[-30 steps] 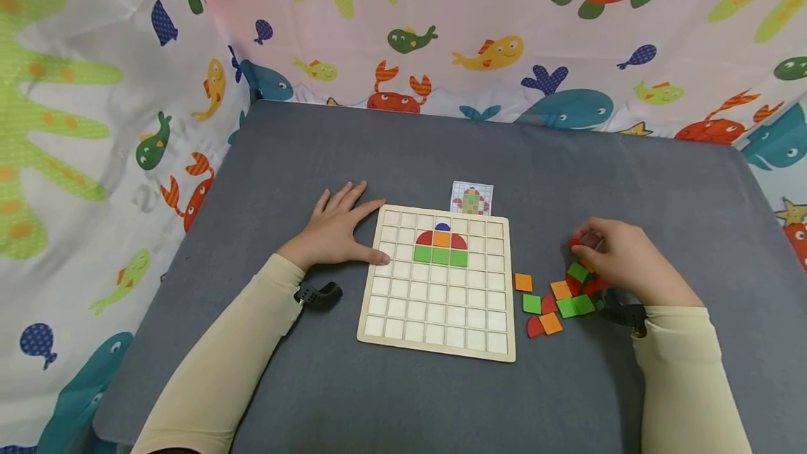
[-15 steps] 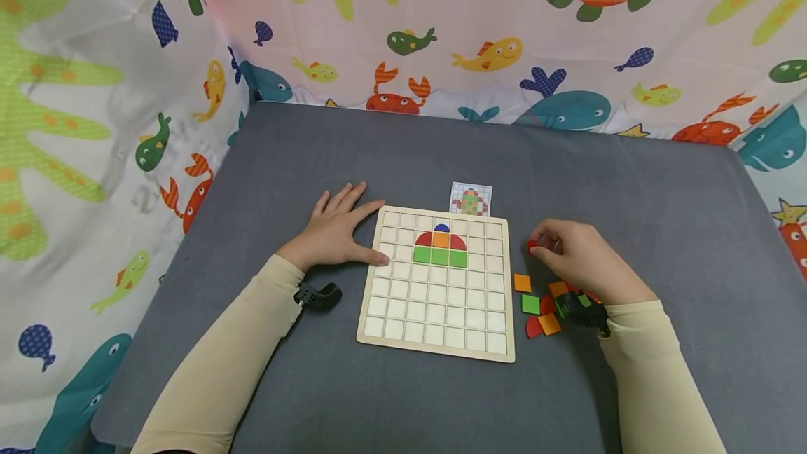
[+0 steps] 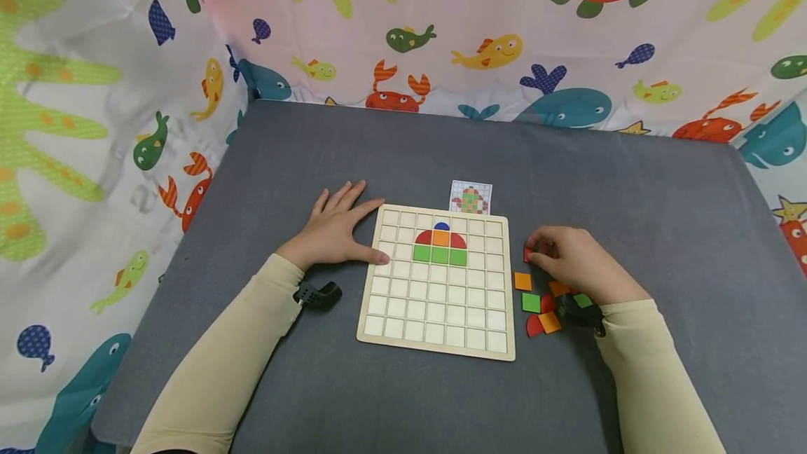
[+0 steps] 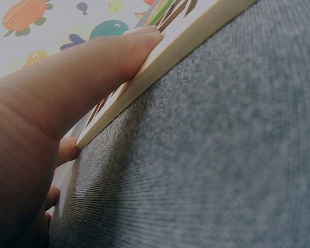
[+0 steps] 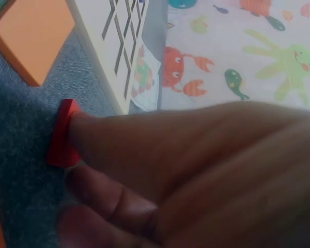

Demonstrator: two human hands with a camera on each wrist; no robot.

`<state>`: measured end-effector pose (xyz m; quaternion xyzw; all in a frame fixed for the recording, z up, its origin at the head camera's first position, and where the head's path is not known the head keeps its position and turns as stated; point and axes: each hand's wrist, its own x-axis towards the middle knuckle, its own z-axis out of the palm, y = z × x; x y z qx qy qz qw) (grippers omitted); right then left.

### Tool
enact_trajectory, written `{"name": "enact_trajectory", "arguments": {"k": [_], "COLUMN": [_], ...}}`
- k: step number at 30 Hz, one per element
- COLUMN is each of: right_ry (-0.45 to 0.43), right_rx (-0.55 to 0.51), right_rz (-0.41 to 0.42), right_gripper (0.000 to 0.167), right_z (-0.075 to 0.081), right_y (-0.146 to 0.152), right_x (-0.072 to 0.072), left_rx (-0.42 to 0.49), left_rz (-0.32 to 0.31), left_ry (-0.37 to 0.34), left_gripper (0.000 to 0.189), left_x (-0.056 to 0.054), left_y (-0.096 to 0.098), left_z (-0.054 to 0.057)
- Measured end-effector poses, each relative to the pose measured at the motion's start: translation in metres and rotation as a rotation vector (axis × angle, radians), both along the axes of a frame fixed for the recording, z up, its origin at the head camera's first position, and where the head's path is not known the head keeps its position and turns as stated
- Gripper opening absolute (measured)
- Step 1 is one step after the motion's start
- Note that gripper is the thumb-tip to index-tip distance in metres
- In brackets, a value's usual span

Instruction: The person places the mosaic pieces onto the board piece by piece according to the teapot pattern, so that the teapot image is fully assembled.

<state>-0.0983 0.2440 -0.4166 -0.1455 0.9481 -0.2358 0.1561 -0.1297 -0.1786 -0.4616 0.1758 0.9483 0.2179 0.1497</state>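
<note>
The wooden grid board (image 3: 436,352) lies mid-table, with one blue, one orange, two red and several green tiles set in its upper cells. My left hand (image 3: 337,233) is spread at the board's left side. Its thumb (image 4: 108,62) rests on the frame, and its fingers lie along the table. Just off the board's right edge, my right hand (image 3: 570,261) pinches a red tile (image 5: 64,134) between thumb and fingers, close over the cloth. Much of that tile is hidden by the thumb.
Loose orange (image 3: 522,281), green (image 3: 531,303) and red (image 3: 534,326) tiles lie right of the board, some under my right wrist. A small pattern card (image 3: 471,197) lies at the board's far edge. A sea-animal curtain (image 3: 353,47) hangs behind the grey table (image 3: 302,384).
My right hand has moved left from the tile pile with the red tile, then slightly lower, beside the board. The left hand and board have stayed in place.
</note>
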Motion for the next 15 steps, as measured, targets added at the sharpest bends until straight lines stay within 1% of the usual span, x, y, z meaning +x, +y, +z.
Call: {"name": "enact_trajectory", "arguments": {"k": [4, 8, 11, 15], "right_ry": [-0.002, -0.014, -0.028, -0.046], "right_rx": [0.029, 0.023, 0.018, 0.017], "right_rz": [0.002, 0.017, 0.048, 0.092], "right_gripper": [0.011, 0.011, 0.014, 0.013], "right_z": [0.006, 0.010, 0.010, 0.007], "right_y": [-0.002, -0.007, -0.011, -0.013], "right_x": [0.005, 0.012, 0.018, 0.023], "left_rx": [0.001, -0.004, -0.003, 0.000], "left_rz": [-0.002, 0.003, 0.006, 0.007], "left_ry": [0.003, 0.004, 0.004, 0.002], "left_gripper": [0.118, 0.117, 0.117, 0.118], "left_x": [0.000, 0.000, 0.000, 0.000], "left_y": [0.000, 0.001, 0.001, 0.000], "left_z": [0.000, 0.000, 0.000, -0.001]}}
